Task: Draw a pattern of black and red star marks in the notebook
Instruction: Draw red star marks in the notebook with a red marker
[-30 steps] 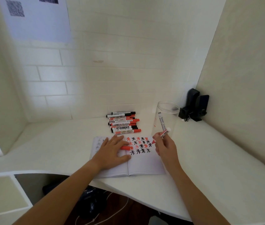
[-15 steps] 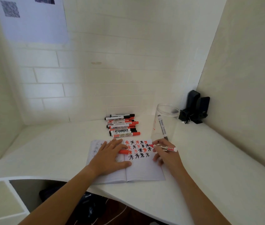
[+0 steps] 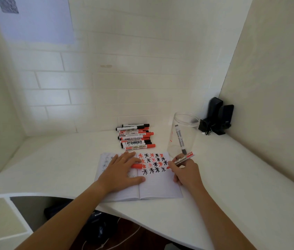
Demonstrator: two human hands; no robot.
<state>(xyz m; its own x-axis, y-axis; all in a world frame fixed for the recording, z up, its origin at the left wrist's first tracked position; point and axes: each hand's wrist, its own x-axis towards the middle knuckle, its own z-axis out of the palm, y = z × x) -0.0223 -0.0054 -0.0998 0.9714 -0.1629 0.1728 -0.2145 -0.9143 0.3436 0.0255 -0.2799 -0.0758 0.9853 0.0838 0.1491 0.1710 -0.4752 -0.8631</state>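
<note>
An open notebook point(image 3: 158, 186) lies on the white desk, its right page carrying rows of black and red star marks point(image 3: 153, 163). My left hand point(image 3: 122, 171) rests flat on the left page and the spine, with a red marker cap point(image 3: 136, 166) under its fingers. My right hand point(image 3: 186, 173) grips a red whiteboard marker point(image 3: 182, 160), whose red tip touches the page at the right end of the star rows.
A pile of several black and red markers point(image 3: 135, 136) lies behind the notebook. A clear plastic jar point(image 3: 183, 135) with one marker inside stands to the right of it. Black devices point(image 3: 216, 117) sit in the far right corner. The desk edge point(image 3: 142, 226) curves near me.
My right hand lowered the red marker from a raised position to the page, tip now at the right of the stars. My left hand stayed flat on the notebook.
</note>
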